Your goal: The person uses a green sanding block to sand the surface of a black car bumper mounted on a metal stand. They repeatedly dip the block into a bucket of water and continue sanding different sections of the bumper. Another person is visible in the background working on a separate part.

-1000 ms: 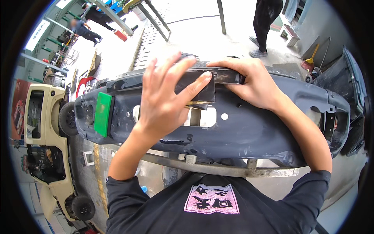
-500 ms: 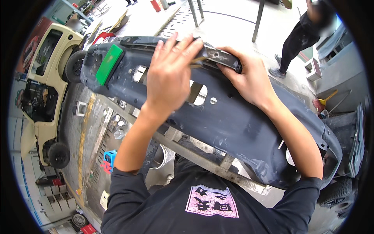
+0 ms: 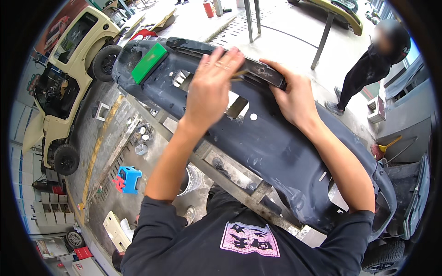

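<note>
A dark grey car bumper (image 3: 258,142) with several cut-outs lies slantwise in front of me on a metal stand. My left hand (image 3: 208,94) is over its far edge, fingers stretched out flat and a little blurred. A thin tan strip (image 3: 240,73) shows beside those fingers; I cannot make out whether the hand presses on it. My right hand (image 3: 297,99) wraps round the end of a raised dark edge section (image 3: 264,72) of the bumper, thumb on the near side and fingers on the far side. A green block (image 3: 149,63) rests on the bumper's left end.
A beige vehicle body (image 3: 76,60) stands at the left. Below the bumper run the stand's rails (image 3: 216,174), with a bucket (image 3: 193,179) and a blue stool (image 3: 130,179) nearby. A person in dark clothes (image 3: 363,64) stands at far right, near a broom (image 3: 386,146).
The whole view has shifted and turned slightly, showing more of the person at far right. My left hand stays along the far edge, and my right hand keeps its hold.
</note>
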Demonstrator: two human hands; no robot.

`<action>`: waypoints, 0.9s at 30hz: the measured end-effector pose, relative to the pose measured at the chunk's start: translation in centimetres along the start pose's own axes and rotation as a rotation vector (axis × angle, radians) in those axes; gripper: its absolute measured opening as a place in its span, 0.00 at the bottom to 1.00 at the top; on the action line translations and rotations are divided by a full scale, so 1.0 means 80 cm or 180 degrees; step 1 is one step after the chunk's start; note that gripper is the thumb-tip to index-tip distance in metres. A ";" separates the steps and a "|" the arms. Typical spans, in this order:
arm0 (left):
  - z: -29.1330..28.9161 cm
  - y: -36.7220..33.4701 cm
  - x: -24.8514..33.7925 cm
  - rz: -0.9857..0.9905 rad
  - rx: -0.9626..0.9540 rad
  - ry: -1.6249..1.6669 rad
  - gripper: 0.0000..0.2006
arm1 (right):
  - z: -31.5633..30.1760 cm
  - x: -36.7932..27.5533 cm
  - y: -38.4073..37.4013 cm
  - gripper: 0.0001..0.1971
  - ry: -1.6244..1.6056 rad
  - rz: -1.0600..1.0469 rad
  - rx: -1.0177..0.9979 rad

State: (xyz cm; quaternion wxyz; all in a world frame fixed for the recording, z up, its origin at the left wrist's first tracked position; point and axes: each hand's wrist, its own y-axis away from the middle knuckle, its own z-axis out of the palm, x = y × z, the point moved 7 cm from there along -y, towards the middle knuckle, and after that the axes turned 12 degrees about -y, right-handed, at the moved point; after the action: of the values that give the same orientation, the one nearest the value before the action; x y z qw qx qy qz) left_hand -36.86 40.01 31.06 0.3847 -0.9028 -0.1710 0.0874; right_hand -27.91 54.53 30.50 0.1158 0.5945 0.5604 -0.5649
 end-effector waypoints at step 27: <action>0.004 0.012 0.063 0.0278 -0.0090 0.0281 0.27 | -0.002 0.019 -0.004 0.30 -0.0276 -0.0203 -0.0729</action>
State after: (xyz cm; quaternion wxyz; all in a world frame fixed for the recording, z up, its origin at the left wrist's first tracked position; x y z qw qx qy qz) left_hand -32.06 41.45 30.01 0.3748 -0.9178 -0.1156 0.0618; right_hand -28.47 55.60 29.52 0.1890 0.5343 0.6343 -0.5258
